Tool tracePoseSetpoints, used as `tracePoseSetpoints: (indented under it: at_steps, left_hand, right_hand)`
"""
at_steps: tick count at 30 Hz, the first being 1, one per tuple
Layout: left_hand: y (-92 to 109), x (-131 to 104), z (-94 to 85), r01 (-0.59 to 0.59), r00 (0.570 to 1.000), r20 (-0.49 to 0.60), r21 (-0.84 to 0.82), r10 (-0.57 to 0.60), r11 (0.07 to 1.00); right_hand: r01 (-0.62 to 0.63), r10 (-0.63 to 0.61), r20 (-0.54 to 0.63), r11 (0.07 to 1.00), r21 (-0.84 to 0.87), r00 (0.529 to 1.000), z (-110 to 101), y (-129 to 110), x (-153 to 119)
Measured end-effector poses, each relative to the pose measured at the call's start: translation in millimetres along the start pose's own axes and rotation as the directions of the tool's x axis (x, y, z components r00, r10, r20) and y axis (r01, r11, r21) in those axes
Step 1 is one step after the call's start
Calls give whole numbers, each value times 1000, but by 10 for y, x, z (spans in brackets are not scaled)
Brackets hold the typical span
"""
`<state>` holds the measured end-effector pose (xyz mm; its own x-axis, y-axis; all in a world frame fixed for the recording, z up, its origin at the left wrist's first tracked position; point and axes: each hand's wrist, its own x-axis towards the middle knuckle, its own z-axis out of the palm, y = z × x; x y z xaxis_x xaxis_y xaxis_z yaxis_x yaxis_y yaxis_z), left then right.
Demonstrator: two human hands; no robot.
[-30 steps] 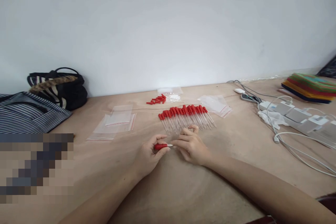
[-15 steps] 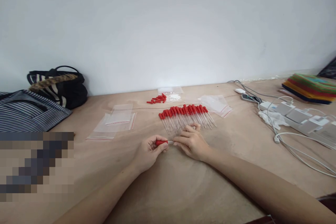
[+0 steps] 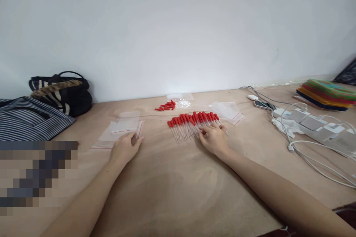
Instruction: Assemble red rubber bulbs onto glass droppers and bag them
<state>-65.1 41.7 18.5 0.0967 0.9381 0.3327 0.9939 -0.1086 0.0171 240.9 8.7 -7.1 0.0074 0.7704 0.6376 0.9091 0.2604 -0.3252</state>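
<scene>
My left hand (image 3: pixel 125 149) is at the near edge of the clear zip bags (image 3: pixel 107 135), thumb apart from the fingers and nothing in it. Its fingertips overlap the bags; whether they touch is unclear. My right hand (image 3: pixel 213 139) is at the row of droppers (image 3: pixel 182 126), which have red rubber bulbs and thin clear tubes. It pinches the tube of one dropper (image 3: pixel 191 121), whose bulb points up and left over the others. The right fingers partly cover the tubes. Behind the row lie a small pile of loose red bulbs (image 3: pixel 167 106) and several clear tubes (image 3: pixel 183 103).
Another zip bag (image 3: pixel 226 112) lies right of the row. Chargers (image 3: pixel 317 122) and white cables (image 3: pixel 311 157) spread along the right. Coloured sheets (image 3: pixel 326 94) are stacked at the far right. A striped bag (image 3: pixel 36 118) and a black bag (image 3: pixel 75 96) stand at left.
My left hand has let go of the red bulb and moved left to the zip bags. My right hand has carried the dropper up and right onto the row.
</scene>
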Motion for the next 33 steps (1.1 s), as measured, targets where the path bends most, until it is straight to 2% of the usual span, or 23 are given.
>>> tracePoseSetpoints:
  at_steps: [2,4,8,11,13,16,18,20,23,25,26,27,29,31,33]
  left_hand:
    - [1,10,-12,24,994,105,73,-32,997]
    - [45,10,-29,24,991,126,121,-40,992]
    - [120,9,-53,53,995,77,158,-66,986]
    - [157,-15,-68,34,998,-55,199,-24,979]
    - [223,-59,-84,-56,984,-156,216,91,975]
    - [403,-158,-108,-260,924,-243,172,297,950]
    - [523,-218,-110,-376,887,-259,74,382,924]
    - [576,-244,-93,-449,874,-237,-60,424,892]
    - [474,-207,-30,-458,884,-205,-188,421,869]
    - [329,-160,25,-426,900,-193,-193,392,884]
    - [256,-139,51,-405,910,-176,-185,375,896]
    - [191,-123,75,-383,920,-155,-178,359,906]
    - [99,-106,113,-356,934,-96,-185,343,916]
    - [56,-103,136,-345,937,-22,-206,349,915]
    - [36,-103,142,-336,934,51,-219,354,916]
  right_hand:
    - [-47,46,-14,999,-17,999,36,18,20]
    - [-75,74,-51,997,-28,996,79,30,37]
    - [-107,99,-125,993,-59,987,181,48,91]
    - [-136,122,-147,987,-87,982,255,46,148]
    - [-159,144,-145,982,-102,979,300,29,184]
    - [-200,186,-114,971,-133,976,354,-9,222]
    - [-221,209,-95,963,-155,973,370,-27,236]
    - [-228,216,-94,961,-159,972,360,-38,239]
    - [-148,140,-78,982,-113,987,294,-83,210]
    - [27,-27,6,998,-48,1000,235,-166,165]
    - [143,-142,68,990,-1,987,206,-227,136]
    - [257,-262,133,965,53,956,181,-299,105]
    - [432,-460,242,887,160,854,146,-461,47]
    - [515,-566,319,824,236,760,135,-610,7]
    - [545,-617,377,787,290,690,138,-712,-7]
